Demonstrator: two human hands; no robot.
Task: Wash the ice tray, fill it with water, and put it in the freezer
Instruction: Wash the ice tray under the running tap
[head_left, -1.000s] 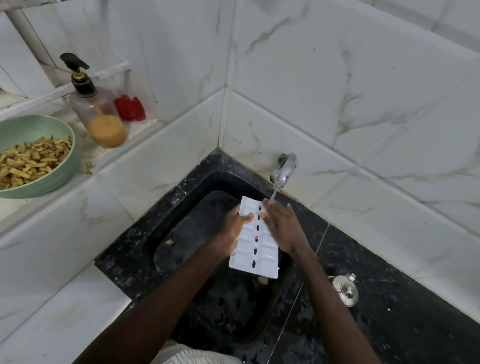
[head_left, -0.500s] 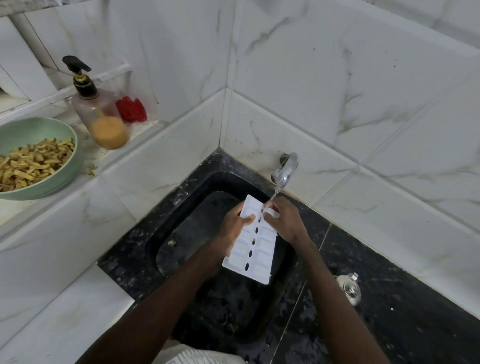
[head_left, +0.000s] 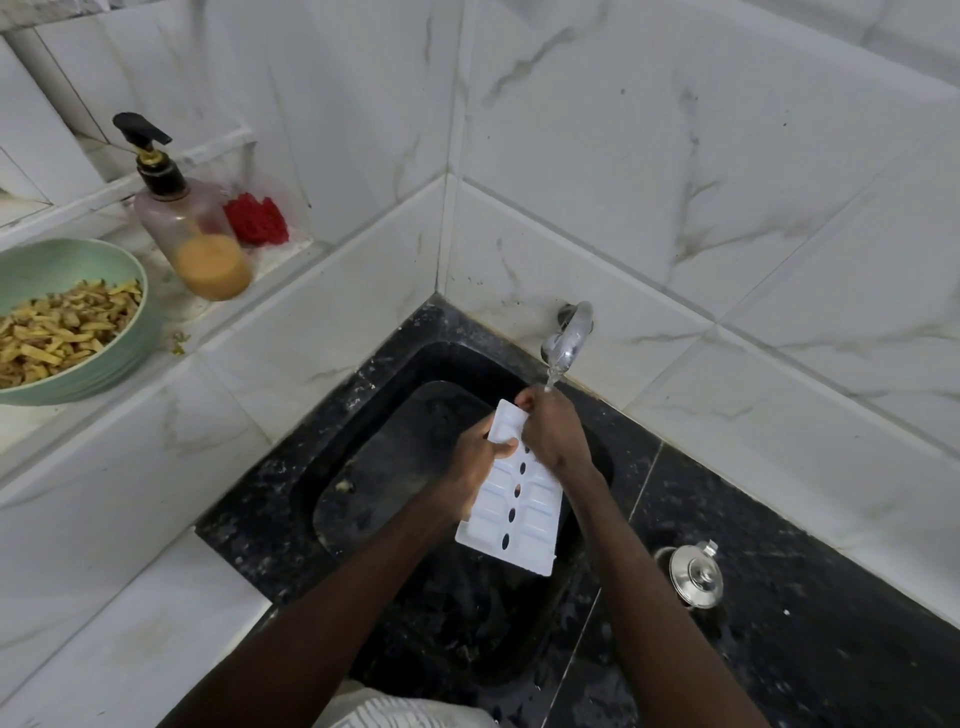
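A white ice tray (head_left: 519, 509) with two rows of cells and a line of dark oval holes is held tilted over the black sink (head_left: 363, 488). My left hand (head_left: 475, 462) grips its left edge, thumb laid across the upper cells. My right hand (head_left: 553, 434) lies over the tray's top right corner, right under the tap (head_left: 569, 335). A thin stream of water runs from the tap onto the back of that hand. Whether the right fingers curl round the tray is hidden.
A pump bottle of orange soap (head_left: 195, 234) and a red scrubber (head_left: 257, 221) stand on the tiled ledge at the left, beside a green bowl (head_left: 124, 358) of food strips. A small steel lid (head_left: 693, 574) lies on the black counter to the right.
The tray's top end has come up closer under the tap. My right hand slid from the tray's middle up to its top corner, into the water stream.
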